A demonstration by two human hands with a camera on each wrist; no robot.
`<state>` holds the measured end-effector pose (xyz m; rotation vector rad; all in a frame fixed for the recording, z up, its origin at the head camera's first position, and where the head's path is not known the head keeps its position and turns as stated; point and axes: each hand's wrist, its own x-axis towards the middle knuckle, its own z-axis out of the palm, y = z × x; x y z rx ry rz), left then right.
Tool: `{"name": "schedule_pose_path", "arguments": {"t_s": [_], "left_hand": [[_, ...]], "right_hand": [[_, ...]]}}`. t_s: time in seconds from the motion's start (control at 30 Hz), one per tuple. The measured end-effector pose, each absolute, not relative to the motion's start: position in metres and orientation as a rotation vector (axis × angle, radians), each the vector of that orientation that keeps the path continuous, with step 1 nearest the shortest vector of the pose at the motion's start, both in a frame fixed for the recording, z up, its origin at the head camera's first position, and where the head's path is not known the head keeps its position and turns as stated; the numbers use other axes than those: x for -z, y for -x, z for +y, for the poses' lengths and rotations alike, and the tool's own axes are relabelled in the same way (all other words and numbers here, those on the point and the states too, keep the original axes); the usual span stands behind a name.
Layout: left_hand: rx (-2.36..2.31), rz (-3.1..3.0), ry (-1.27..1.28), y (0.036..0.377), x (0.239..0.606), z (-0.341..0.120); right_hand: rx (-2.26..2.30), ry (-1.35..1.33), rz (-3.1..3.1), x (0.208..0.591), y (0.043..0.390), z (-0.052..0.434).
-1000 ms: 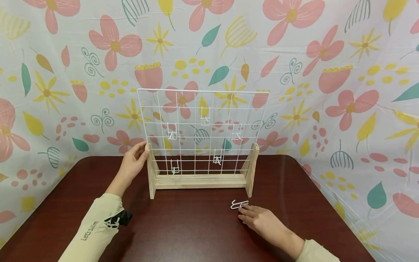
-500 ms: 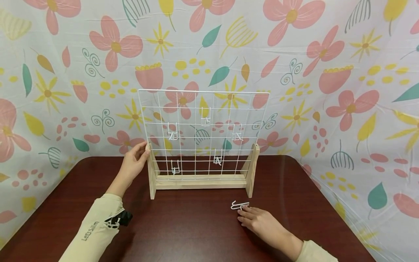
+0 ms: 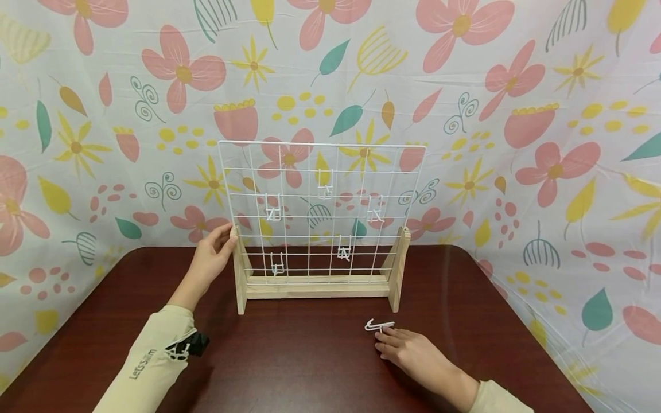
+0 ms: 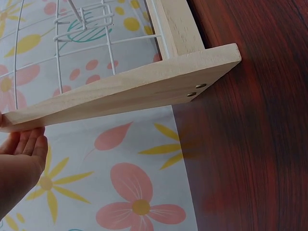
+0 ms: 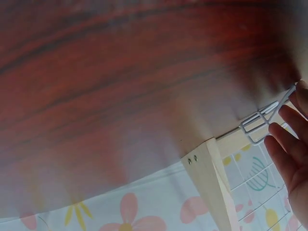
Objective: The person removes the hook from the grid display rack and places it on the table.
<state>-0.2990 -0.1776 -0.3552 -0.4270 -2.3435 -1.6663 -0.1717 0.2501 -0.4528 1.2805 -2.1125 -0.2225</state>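
Observation:
A white wire grid panel (image 3: pixel 308 215) stands upright in a pale wooden stand (image 3: pixel 317 291), with several white wire hooks hung on it. My left hand (image 3: pixel 210 252) grips the top of the stand's left side piece, fingers behind it and thumb in front. In the left wrist view, fingertips (image 4: pixel 36 139) show at that wooden edge. A loose white wire hook (image 3: pixel 379 326) is at the table surface, in front of the stand's right foot. My right hand (image 3: pixel 410 350) pinches its near end; the right wrist view shows the hook's rectangular frame (image 5: pixel 255 126) sticking out past the fingers.
The dark red-brown wooden table (image 3: pixel 289 361) has rounded back corners. A white curtain (image 3: pixel 330 74) with printed flowers and leaves hangs close behind it and along the right. A black wrist camera (image 3: pixel 195 344) is strapped to my left sleeve.
The loose hook has turned and tilted slightly at my right fingertips, its frame now showing narrower. My left hand and the stand have stayed put.

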Motion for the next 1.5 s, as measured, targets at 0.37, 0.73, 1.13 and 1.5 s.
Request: {"name": "schedule_pose_path", "arguments": {"t_s": [0.37, 0.73, 1.13, 1.5], "left_hand": [[1.68, -2.331, 0.437, 0.298, 0.355, -0.177], [1.682, -2.323, 0.445, 0.299, 0.354, -0.176], [1.665, -2.328, 0.455, 0.301, 0.355, -0.178], [1.659, -2.34, 0.446, 0.299, 0.354, -0.178]], "right_hand": [[0.066, -1.291, -2.133, 0.449, 0.171, 0.251], [-0.17, -1.178, -2.099, 0.421, 0.184, 0.252], [-0.27, -1.023, -2.098, 0.386, 0.199, 0.255], [-0.305, -0.967, -2.044, 0.368, 0.21, 0.254]]}}
